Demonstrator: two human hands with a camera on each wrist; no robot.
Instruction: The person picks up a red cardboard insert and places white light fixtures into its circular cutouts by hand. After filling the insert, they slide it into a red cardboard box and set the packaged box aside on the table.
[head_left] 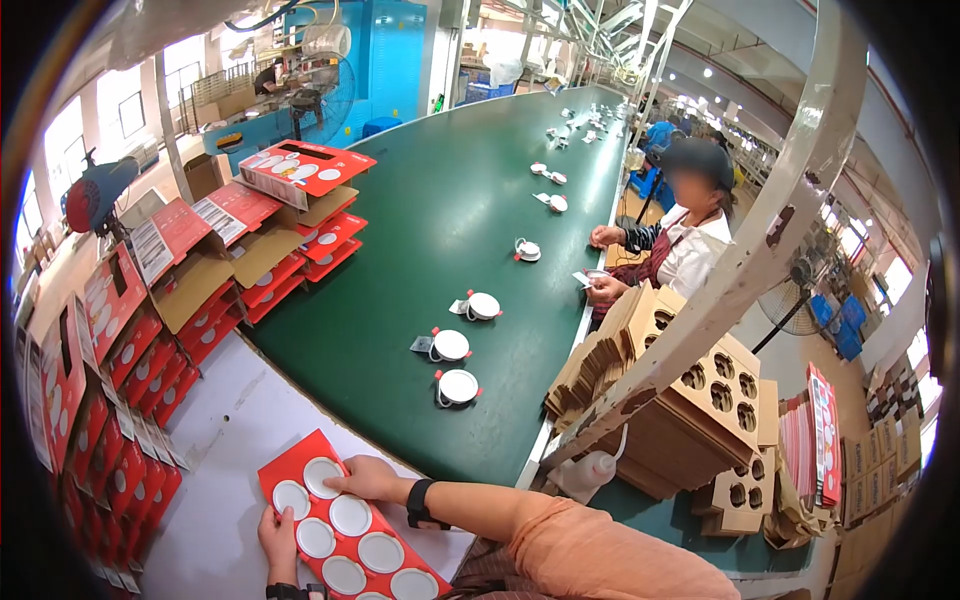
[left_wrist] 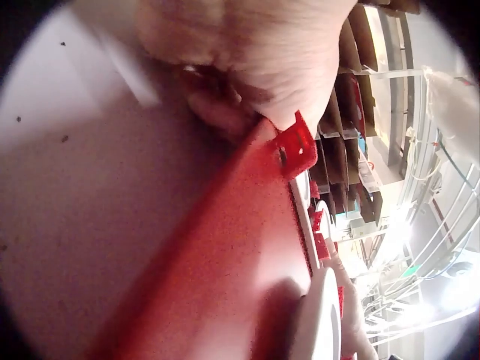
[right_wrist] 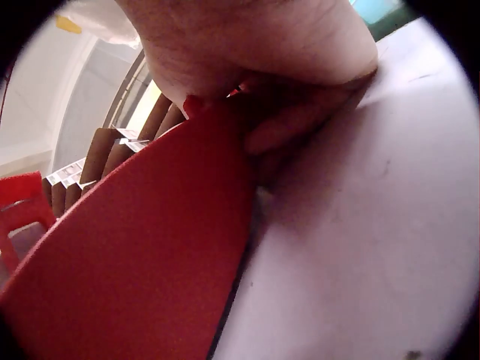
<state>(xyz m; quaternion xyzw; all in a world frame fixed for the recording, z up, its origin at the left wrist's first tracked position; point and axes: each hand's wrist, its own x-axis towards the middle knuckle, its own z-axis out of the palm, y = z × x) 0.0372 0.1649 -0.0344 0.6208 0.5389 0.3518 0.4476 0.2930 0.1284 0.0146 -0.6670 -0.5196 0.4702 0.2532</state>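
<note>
A red tray (head_left: 293,458) bearing two rows of white round discs (head_left: 350,515) lies tilted over the near white table. My left hand (head_left: 278,543) grips its left edge, thumb on the upper side; in the left wrist view the fingers (left_wrist: 217,112) curl at the tray's corner beside a red tab (left_wrist: 298,148). At the far right edge, my right hand (head_left: 368,478) holds the tray, its fingertips over a top disc. The right wrist view shows those fingers (right_wrist: 289,124) bent round the tray's red side (right_wrist: 142,240).
A green conveyor belt (head_left: 400,220) carries several white round pieces with red tabs (head_left: 458,386). Red printed cartons (head_left: 140,360) are stacked at left. Cardboard inserts with holes (head_left: 690,420) and a white bottle (head_left: 585,475) stand at right, behind a slanted post (head_left: 740,270). Another person (head_left: 690,230) sits across the belt.
</note>
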